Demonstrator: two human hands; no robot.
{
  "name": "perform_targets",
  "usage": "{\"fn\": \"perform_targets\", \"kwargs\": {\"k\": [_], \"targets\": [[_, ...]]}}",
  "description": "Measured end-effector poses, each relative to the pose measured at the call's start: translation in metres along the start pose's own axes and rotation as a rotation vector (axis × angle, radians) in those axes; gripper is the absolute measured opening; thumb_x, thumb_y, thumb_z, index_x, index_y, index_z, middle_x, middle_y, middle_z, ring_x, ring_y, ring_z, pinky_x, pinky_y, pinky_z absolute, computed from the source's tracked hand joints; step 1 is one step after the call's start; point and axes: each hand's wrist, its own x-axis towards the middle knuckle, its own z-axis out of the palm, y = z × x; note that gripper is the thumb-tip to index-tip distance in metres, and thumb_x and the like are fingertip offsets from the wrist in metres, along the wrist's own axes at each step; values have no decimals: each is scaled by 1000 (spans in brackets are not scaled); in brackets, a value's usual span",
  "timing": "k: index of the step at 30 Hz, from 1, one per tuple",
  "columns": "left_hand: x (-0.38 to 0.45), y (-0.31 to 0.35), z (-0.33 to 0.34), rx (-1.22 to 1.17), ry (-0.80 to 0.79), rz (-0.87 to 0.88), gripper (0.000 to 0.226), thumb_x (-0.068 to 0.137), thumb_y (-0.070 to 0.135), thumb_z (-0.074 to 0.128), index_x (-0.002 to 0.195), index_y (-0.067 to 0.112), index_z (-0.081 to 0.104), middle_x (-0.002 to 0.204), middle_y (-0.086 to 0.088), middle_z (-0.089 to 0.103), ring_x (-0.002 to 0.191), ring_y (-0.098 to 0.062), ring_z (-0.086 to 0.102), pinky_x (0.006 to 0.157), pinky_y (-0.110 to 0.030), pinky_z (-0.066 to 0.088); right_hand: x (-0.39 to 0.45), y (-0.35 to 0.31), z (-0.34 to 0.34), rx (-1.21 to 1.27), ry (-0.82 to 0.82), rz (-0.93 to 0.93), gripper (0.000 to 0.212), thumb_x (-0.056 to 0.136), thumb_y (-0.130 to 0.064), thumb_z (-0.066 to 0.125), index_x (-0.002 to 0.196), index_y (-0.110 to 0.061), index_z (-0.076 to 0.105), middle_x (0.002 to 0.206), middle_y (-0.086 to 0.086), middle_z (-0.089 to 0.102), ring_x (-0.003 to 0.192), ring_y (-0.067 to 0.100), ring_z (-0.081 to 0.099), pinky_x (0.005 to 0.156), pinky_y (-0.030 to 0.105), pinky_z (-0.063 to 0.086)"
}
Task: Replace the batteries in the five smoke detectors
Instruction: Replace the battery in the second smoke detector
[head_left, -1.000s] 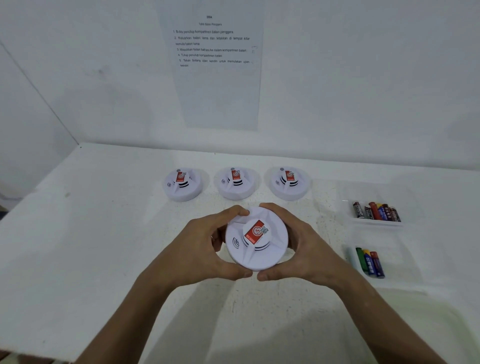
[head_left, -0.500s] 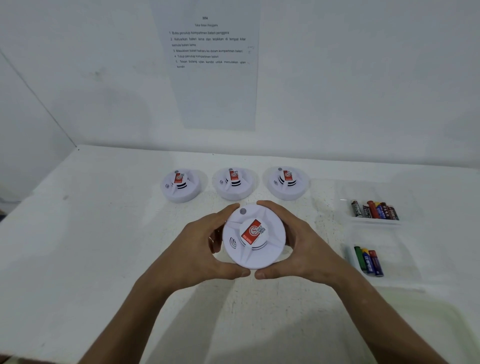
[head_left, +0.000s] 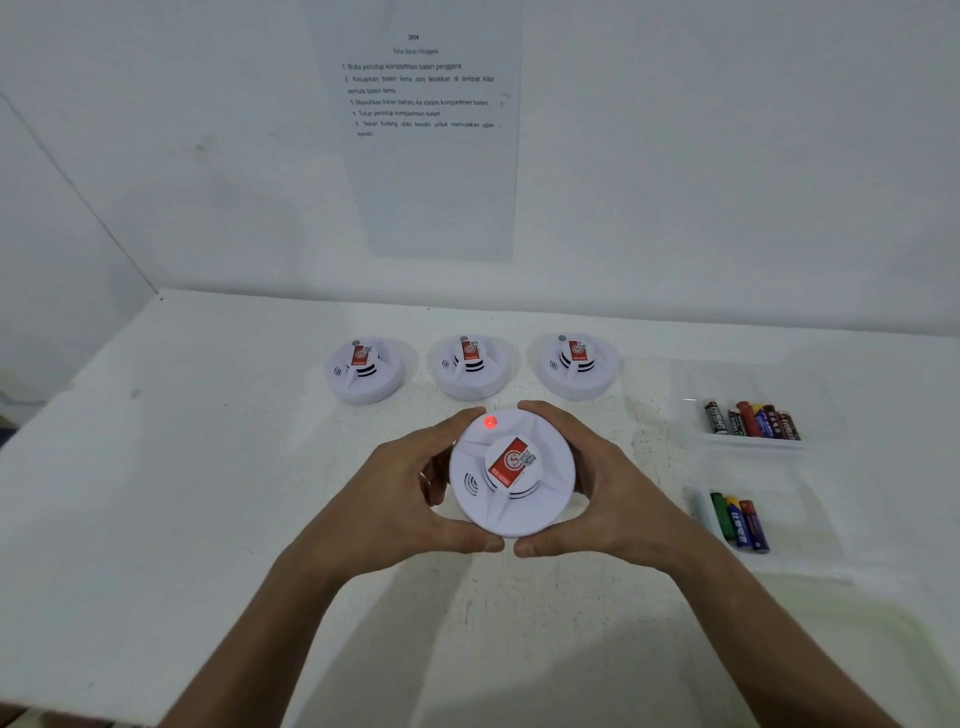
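Between both hands, left (head_left: 395, 499) and right (head_left: 597, 499) gripping its rim, the detector (head_left: 511, 473) now glows red (head_left: 490, 422) (unlit a moment ago), suggesting its fresh batteries work.

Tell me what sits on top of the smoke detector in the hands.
On the held smoke detector: a red label and a lit red light. Its underside and batteries are hidden.

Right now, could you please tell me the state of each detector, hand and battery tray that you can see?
Held smoke detector: face up, red light lit, gripped by both hands.
Left hand: grips the detector's left edge.
Right hand: grips its right edge.
Three back detectors: face up in a row, lights off.
Far battery tray: holds a row of batteries.
Near battery tray: holds a few batteries.
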Motion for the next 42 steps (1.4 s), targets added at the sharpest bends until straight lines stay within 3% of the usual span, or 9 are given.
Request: {"fn": "perform_targets", "kwargs": {"k": [6,12,19,33,38,42], "targets": [[-1,-3,0,-2,2,-6,79,64,36,87,130,52,45,105,12,65,75,-20,50,65,-27,50,1,0,3,4,-1,7,98,62,-10,92,141,-32,39,137,-22,53,130,7,51,97,21,50],[-1,-4,0,6,12,-21,81,64,35,88,128,57,42,106,17,64,75,-13,52,66,-22,51,1,1,5,3,-1,18,94,62,-9,91,137,-33,40,135,-29,51,129,1,50,93,13,47],[-3,-4,0,15,8,-33,83,63,32,89,131,52,45,103,13,65,72,-17,48,65,-23,50,1,4,6,25,-5,17,101,61,-7,93,144,-24,38,144,-7,49,131,9,50,98,22,50],[-2,-6,-1,23,19,-18,83,63,33,89,127,60,43,104,17,64,70,-9,48,64,-21,50,3,6,7,14,-2,20,101,61,-10,93,144,-25,38,146,-6,47,132,9,48,98,20,48],[-2,-9,-1,22,13,-19,82,63,36,88,129,56,43,106,14,65,74,-18,51,64,-24,51,3,6,8,24,-12,32,101,61,-8,93,143,-26,37,145,-13,48,132,5,48,98,18,48],[-3,-11,0,8,21,-8,81,64,33,88,126,59,44,107,19,64,74,-10,52,65,-20,51,4,6,10,17,-20,43,100,61,-7,92,143,-26,37,142,-19,49,132,5,48,99,18,47]]}}
